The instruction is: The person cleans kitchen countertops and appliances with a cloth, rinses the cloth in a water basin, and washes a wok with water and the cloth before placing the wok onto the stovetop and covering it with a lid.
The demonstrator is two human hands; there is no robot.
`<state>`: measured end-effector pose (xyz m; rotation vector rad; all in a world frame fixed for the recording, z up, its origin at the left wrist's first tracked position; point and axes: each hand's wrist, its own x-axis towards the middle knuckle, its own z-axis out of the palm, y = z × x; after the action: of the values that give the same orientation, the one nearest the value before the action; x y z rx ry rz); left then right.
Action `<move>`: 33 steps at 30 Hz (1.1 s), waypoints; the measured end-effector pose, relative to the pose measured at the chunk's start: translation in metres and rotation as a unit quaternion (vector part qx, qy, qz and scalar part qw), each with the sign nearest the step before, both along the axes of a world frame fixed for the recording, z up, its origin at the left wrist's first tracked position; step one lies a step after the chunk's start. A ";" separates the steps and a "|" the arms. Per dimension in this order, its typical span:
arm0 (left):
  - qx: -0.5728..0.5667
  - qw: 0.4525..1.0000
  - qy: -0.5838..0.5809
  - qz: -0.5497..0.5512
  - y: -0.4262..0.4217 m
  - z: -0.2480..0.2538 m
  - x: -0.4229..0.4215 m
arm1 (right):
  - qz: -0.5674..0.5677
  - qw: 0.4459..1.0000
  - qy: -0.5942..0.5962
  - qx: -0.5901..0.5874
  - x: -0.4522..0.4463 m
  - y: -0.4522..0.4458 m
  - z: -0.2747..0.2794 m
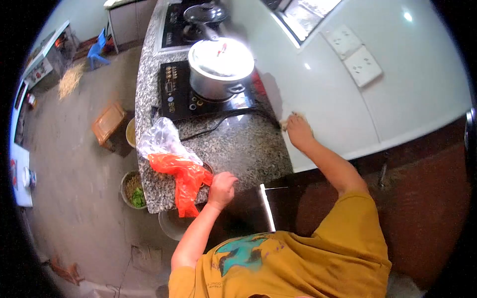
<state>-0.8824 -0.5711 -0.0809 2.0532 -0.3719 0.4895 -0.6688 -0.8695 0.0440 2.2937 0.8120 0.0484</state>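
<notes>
Speckled grey-and-black granite table [248,154]; crumpled orange-red plastic bag [185,180]; glossy white wall [343,119]; round silver metal pot [208,85]; mustard-yellow fabric shirt [318,260] with teal chest print [241,254].

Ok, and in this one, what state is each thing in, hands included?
Right hand: holding pale cloth against white wall
Left hand: curled, by counter edge
Orange plastic bag: crumpled, overhanging edge
Clear plastic bag: crumpled
Stockpot: lidded
Cooktop beneath: on or off, can't tell
Frying pan: lidded
Blue chair: upright

Right hand [301,131] with cloth [283,124] at wall [343,116], left hand [222,190] beside red bag [184,174], lidded pot [212,84] on cooktop [175,102]
</notes>
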 end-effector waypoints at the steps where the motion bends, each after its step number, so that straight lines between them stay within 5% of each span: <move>1: 0.005 1.000 -0.008 0.000 0.000 -0.002 0.000 | -0.054 0.997 0.032 0.044 -0.019 -0.007 0.010; 3: 0.014 0.999 -0.028 0.006 -0.003 -0.004 0.003 | -0.082 0.985 0.094 0.122 -0.060 -0.012 0.050; 4: 0.024 0.999 -0.032 0.004 -0.003 -0.004 0.005 | 0.028 0.999 0.010 0.018 -0.082 -0.024 0.064; 6: 0.038 0.999 -0.035 0.006 -0.004 -0.002 0.003 | -0.023 0.993 -0.010 0.113 -0.092 -0.041 0.082; 8: 0.037 0.998 -0.042 -0.001 -0.003 -0.002 0.004 | -0.127 0.988 -0.004 -0.088 -0.121 0.022 0.191; 10: 0.037 0.998 -0.047 -0.004 -0.002 -0.007 0.005 | -0.207 0.978 -0.012 0.024 -0.116 0.017 0.254; 14: 0.034 0.999 -0.041 -0.012 -0.002 -0.015 0.007 | -0.007 0.965 -0.256 0.060 -0.121 -0.027 0.370; 17: 0.034 0.999 -0.040 -0.004 -0.002 -0.013 0.005 | -0.022 0.916 -0.396 0.054 -0.133 -0.019 0.447; 20: 0.040 0.998 -0.043 0.002 -0.003 -0.013 0.003 | -0.031 0.862 -0.503 0.048 -0.110 -0.024 0.443; 23: 0.061 0.998 -0.031 -0.003 -0.002 -0.013 0.004 | -0.043 0.943 -0.326 0.039 -0.094 0.000 0.421; 26: 0.051 0.998 -0.025 -0.007 -0.003 -0.010 0.002 | 0.030 0.964 -0.260 0.041 -0.035 0.003 0.422; 33: 0.061 0.997 -0.036 0.012 -0.003 -0.008 0.003 | -0.081 0.977 -0.198 -0.022 0.084 0.070 0.415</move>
<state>-0.8789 -0.5744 -0.0886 2.1629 -0.4309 0.5693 -0.5853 -0.7993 0.4587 2.1977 0.4158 0.3976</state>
